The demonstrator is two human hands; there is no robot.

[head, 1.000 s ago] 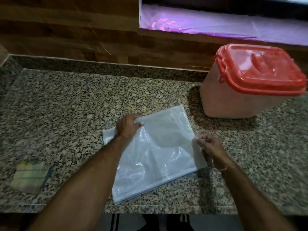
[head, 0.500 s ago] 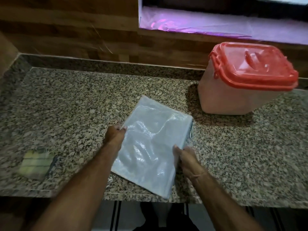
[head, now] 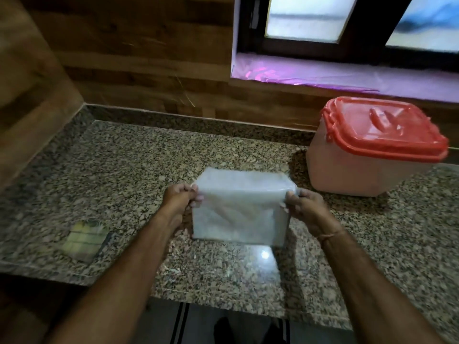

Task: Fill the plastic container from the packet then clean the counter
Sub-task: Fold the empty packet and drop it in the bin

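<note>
Two hands hold the packet [head: 238, 214] between them at the middle of our view: our left hand [head: 179, 198] pinches its upper left corner with curled fingers, and our right hand [head: 306, 210] pinches the upper right corner in the same way. Whitish and translucent, the packet looks folded over and flat, hanging upright from our grip above the counter [head: 129, 170]. Whether its lower edge touches the stone we cannot tell, as the picture is blurred there. At 2 o'clock from the packet, well apart from it, the container [head: 347, 175] stands on the counter near the back edge, its red lid [head: 382, 127] on top. At 8 o'clock from the packet, near the counter's front edge, lies a yellow-green checked cloth [head: 84, 240], touched by neither hand. A thin thread [head: 330, 235] circles our right wrist. Behind the counter runs a wooden wall [head: 136, 58]. At 1 o'clock is a window [head: 308, 16], and its sill [head: 347, 75] is covered with a pale purple sheet
</note>
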